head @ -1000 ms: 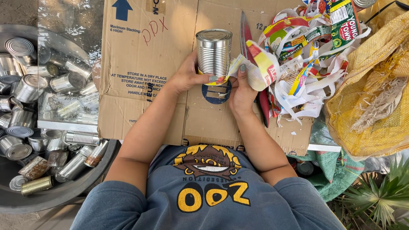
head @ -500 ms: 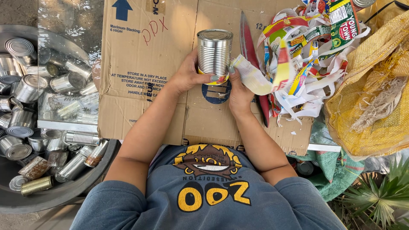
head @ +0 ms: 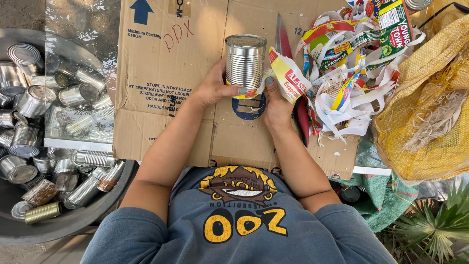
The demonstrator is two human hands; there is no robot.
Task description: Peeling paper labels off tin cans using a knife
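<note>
A bare ribbed silver tin can [head: 245,61] stands upright over a flattened cardboard box [head: 161,83]. My left hand [head: 215,88] grips the can at its lower left side. My right hand [head: 276,105] holds the can's lower right and pinches a torn paper label [head: 289,78], white, red and yellow, that hangs off the can to the right. A knife with a red handle [head: 283,39] lies on the cardboard just behind the label, its blade partly hidden.
A heap of peeled paper labels [head: 351,63] lies right of the can. A yellow mesh sack [head: 430,112] sits at the far right. At left, a grey basin [head: 63,225] holds several stripped cans, with a glass sheet [head: 83,73] over part of it.
The label, peeled out to the right before, now curls back closer to the can. My right hand has shifted slightly along the can's base. The can stays upright.
</note>
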